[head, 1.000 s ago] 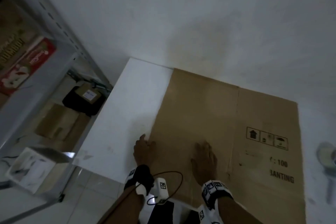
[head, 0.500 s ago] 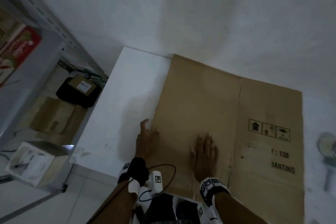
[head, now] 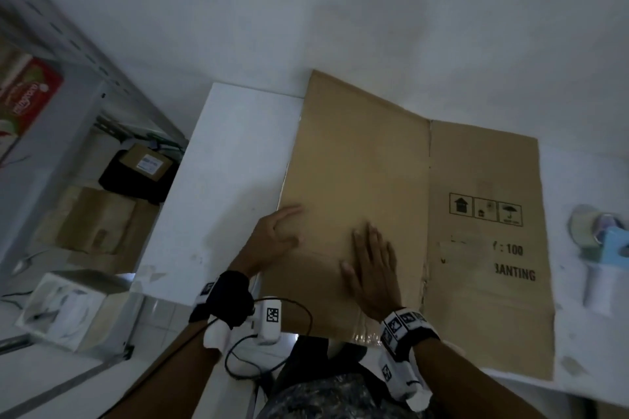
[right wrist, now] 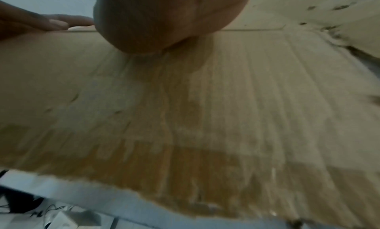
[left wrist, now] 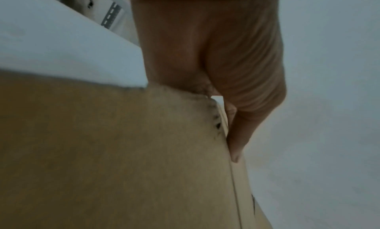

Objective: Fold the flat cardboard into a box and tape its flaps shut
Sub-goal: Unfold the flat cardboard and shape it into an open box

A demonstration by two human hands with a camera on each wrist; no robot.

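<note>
A flat brown cardboard with printed symbols lies on the white table, its far edge against the wall. My left hand is at the cardboard's left edge, fingers straight, some lying over the edge. In the left wrist view one finger runs along that edge of the cardboard. My right hand presses flat, fingers spread, on the left panel near the front. In the right wrist view the palm rests on the cardboard, and the left hand shows beyond it.
A tape dispenser lies on the table right of the cardboard. Left of the table stand a metal shelf, cardboard boxes on the floor and a white box. The cardboard's near edge overhangs the table front.
My left hand has moved from the table beside the cardboard onto its left edge, fingers stretched out. The right hand stays flat on the panel.
</note>
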